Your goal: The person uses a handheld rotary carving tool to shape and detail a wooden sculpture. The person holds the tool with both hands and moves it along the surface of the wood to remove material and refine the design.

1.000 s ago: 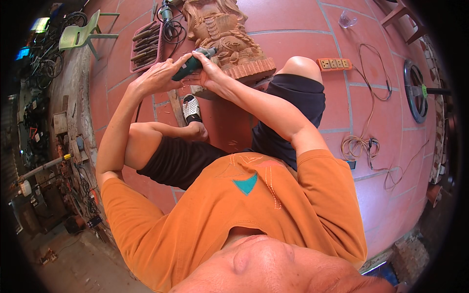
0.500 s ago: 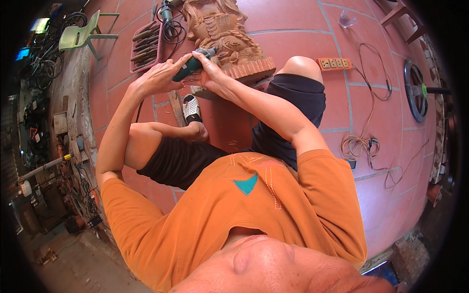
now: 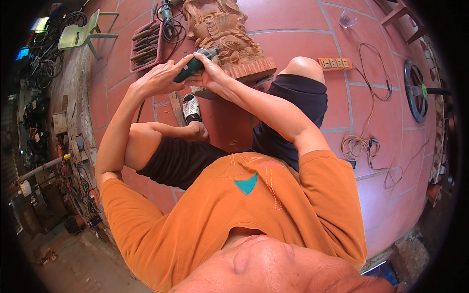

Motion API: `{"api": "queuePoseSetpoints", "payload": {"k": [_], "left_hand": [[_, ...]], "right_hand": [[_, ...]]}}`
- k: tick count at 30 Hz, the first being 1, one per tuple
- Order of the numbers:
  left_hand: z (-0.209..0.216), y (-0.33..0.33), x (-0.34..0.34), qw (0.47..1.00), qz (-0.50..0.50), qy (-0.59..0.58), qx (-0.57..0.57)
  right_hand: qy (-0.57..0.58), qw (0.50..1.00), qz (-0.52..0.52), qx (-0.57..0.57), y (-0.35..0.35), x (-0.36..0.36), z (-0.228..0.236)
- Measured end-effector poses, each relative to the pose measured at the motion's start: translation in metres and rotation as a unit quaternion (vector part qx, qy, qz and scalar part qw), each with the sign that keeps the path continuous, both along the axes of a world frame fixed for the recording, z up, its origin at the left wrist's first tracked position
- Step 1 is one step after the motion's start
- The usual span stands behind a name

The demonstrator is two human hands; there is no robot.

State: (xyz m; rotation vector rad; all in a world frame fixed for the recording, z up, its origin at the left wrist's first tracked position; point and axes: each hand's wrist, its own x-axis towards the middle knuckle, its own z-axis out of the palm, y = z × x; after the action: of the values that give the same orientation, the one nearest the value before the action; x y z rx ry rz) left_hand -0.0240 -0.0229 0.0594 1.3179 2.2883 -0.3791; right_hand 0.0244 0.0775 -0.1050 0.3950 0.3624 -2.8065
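Observation:
A green handheld power grinder (image 3: pixel 185 71) is held between my two hands, its grey metal front end pointing toward a carved wooden sculpture (image 3: pixel 234 48). My left hand (image 3: pixel 160 77) grips the grinder's rear part from the left. From the other side, my right hand (image 3: pixel 212 73) steadies its front part, thumb near the metal head. The sculpture lies just beyond my hands, with deep relief carving and a thick base (image 3: pixel 254 69) toward me. Whether the grinder's tip touches the wood I cannot tell. Some fingers are hidden behind the tool.
Left of the sculpture, a pink tray (image 3: pixel 146 45) holds several chisels, beside another corded power tool (image 3: pixel 167 14). An orange power strip (image 3: pixel 334 64) lies right of my knee, its cable (image 3: pixel 360 146) coiled on the tiles. A green chair (image 3: pixel 78 37) stands far left; a clear cup (image 3: pixel 347 19), far right.
The grinder's front end has tilted very slightly, and my right knee has shifted a little to the right. Both hands keep their hold.

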Motion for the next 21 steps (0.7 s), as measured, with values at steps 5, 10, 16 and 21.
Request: {"api": "queuePoseSetpoints", "payload": {"k": [5, 10, 16, 21], "left_hand": [[-0.001, -0.002, 0.0, 1.0, -0.002, -0.009, 0.001], [0.0, 0.0, 0.003, 1.0, 0.006, -0.018, -0.006], [-0.002, 0.001, 0.003, 0.999, 0.015, -0.023, -0.025], [0.0, 0.006, 0.004, 0.999, 0.017, -0.033, -0.033]], "right_hand": [[-0.002, 1.0, -0.004, 0.005, 0.001, 0.004, 0.002], [-0.002, 1.0, 0.003, -0.006, 0.002, 0.006, 0.002], [-0.006, 1.0, 0.003, -0.015, 0.002, 0.01, -0.002], [-0.017, 0.999, -0.006, -0.028, 0.004, 0.011, 0.0]]}}
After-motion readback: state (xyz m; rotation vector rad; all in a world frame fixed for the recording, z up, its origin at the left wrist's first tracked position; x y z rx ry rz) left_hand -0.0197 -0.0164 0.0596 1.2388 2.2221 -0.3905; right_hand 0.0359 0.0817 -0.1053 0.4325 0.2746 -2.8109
